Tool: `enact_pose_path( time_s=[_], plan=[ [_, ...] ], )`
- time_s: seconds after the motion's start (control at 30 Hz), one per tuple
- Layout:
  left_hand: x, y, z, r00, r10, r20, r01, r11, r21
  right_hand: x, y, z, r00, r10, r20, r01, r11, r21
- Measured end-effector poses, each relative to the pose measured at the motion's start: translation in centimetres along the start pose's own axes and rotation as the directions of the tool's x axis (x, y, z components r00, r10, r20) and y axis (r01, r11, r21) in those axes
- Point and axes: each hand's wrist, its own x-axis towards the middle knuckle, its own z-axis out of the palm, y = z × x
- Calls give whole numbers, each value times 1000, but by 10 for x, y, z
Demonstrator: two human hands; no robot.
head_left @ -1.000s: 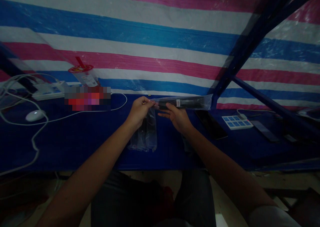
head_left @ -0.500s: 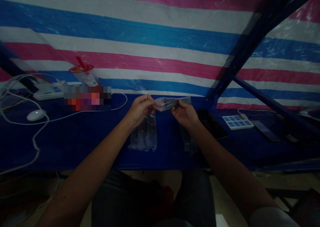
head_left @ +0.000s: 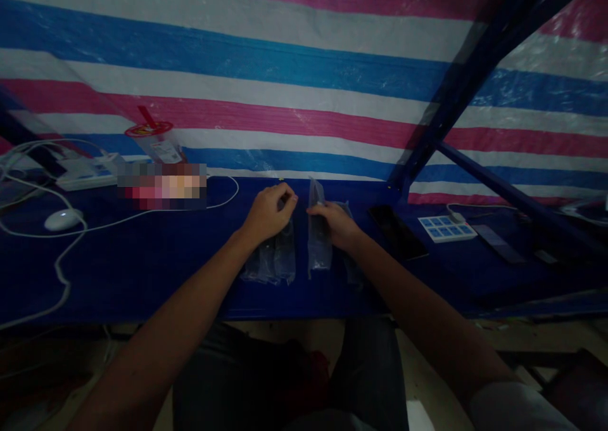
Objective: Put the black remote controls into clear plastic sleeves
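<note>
My right hand (head_left: 336,223) is closed around a clear plastic bag (head_left: 320,253) with a dark item inside, its long side pointing towards me. The thumb lies across the bag. Partly behind that hand, another bagged item (head_left: 351,269) lies on the blue table (head_left: 180,266). My left hand (head_left: 272,210) has its fingers curled together in a pinch; whatever is between them cannot be made out. Just below it, several similar clear bags (head_left: 273,263) with dark contents lie side by side, their far ends hidden by the hand.
A black tablet-like slab (head_left: 398,231), a white power strip (head_left: 446,229) and a phone-like slab (head_left: 498,243) lie at right. On the left are a white mouse (head_left: 64,219), loose white cables, another power strip (head_left: 88,176) and a red-lidded cup (head_left: 159,142). A striped sheet (head_left: 285,76) hangs behind.
The bag stretched sideways between both hands has left the left hand. My right hand has turned it lengthwise and lowered it towards the table. My left hand stays over the left bags.
</note>
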Motion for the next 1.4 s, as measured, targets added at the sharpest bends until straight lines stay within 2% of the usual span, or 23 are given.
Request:
enact_pose_path(
  time_s=[0.07, 0.17, 0.33, 0.4, 0.47, 0.53, 0.57, 0.63, 0.67, 0.7, 0.73, 0.77, 0.87, 0.97, 1.07, 1.23, 1.3, 1.33, 1.4],
  plan=[
    [-1, 0, 5, 996, 52, 75, -56, 997, 53, 0, 7, 5, 1000, -3, 9, 3, 1000, -25],
    [-1, -1, 11, 987, 46, 151, -59, 995, 80, 1, 13, 9, 998, -12, 60, 11, 1000, 13],
    [0, -2, 16, 985, -18, 173, 32, 996, -82, 3, 16, 10, 972, -59, 229, 47, 997, 57],
    [1, -2, 15, 985, -47, 169, 57, 997, -57, 5, 16, 9, 964, -98, 246, 100, 995, 3],
    [2, -2, 15, 982, -84, 171, 77, 996, 47, 6, 14, 5, 960, -155, 231, 187, 974, -127],
    [3, -3, 15, 978, -112, 177, 84, 984, 159, 8, 8, -1, 949, -282, 142, 313, 894, -320],
    [3, -3, 16, 977, -118, 178, 79, 975, 209, 8, 4, -6, 924, -375, 79, 371, 825, -426],
    [2, -3, 18, 974, -121, 189, 61, 953, 297, 9, -6, -17, 815, -578, -39, 438, 659, -612],
    [2, -3, 20, 972, -123, 199, 50, 939, 339, 9, -11, -24, 763, -643, -62, 434, 581, -688],
    [1, -2, 21, 969, -128, 211, 40, 924, 380, 9, -16, -32, 740, -669, -70, 393, 515, -762],
    [1, -2, 21, 965, -136, 222, 32, 908, 417, 9, -20, -39, 743, -665, -78, 321, 457, -830],
    [0, -2, 22, 962, -145, 229, 28, 894, 447, 8, -22, -46, 770, -631, -97, 233, 419, -878],
    [-2, -1, 22, 962, -170, 214, 49, 878, 476, 8, -23, -64, 843, -496, -209, 43, 448, -893],
    [-4, -2, 21, 970, -176, 165, 83, 885, 458, 11, -18, -72, 867, -441, -232, -3, 462, -887],
    [-4, -5, 20, 966, -217, 139, 133, 882, 452, 13, -16, -72, 880, -425, -212, -34, 388, -921],
    [-5, -5, 18, 926, -303, 224, 195, 895, 402, 16, -16, -69, 896, -404, -184, -62, 296, -953],
    [-5, -4, 17, 920, -301, 251, 183, 896, 405, 18, -16, -67, 894, -413, -170, -31, 321, -946],
    [-5, -3, 17, 919, -299, 256, 177, 894, 411, 18, -16, -66, 896, -411, -170, -12, 361, -932],
    [-5, -1, 17, 917, -300, 263, 172, 892, 418, 19, -18, -64, 913, -365, -182, 27, 499, -866]
  ],
)
